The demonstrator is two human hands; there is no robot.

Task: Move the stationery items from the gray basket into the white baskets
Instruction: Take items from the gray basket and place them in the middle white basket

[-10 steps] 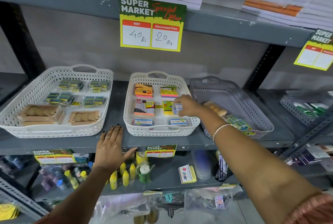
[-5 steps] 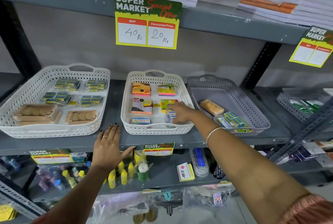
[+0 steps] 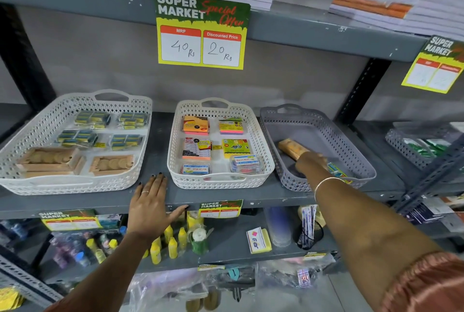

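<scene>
The gray basket [image 3: 313, 120] stands on the shelf at the right. In it lie a tan packet [image 3: 290, 148] and a green-blue pack [image 3: 336, 172]. My right hand [image 3: 310, 162] is down inside this basket, over the green-blue pack, and whether the fingers grip it is hidden. The middle white basket [image 3: 218, 181] holds sticky-note pads and two clear boxes, one of them [image 3: 244, 163] at its front right corner. The left white basket [image 3: 50, 186] holds blue-yellow packs and tan boxes. My left hand [image 3: 150, 206] lies flat on the shelf edge, empty.
A price sign [image 3: 202, 32] hangs from the upper shelf above the baskets. Another gray basket [image 3: 411, 145] sits at the far right behind a slanted metal brace [image 3: 431, 176]. The lower shelf holds yellow glue bottles [image 3: 163, 246] and other packets. Paper stacks lie on the upper shelf.
My right hand set a small clear box down in the front right of the middle white basket, let go, and moved right into the gray basket. My left hand stayed put.
</scene>
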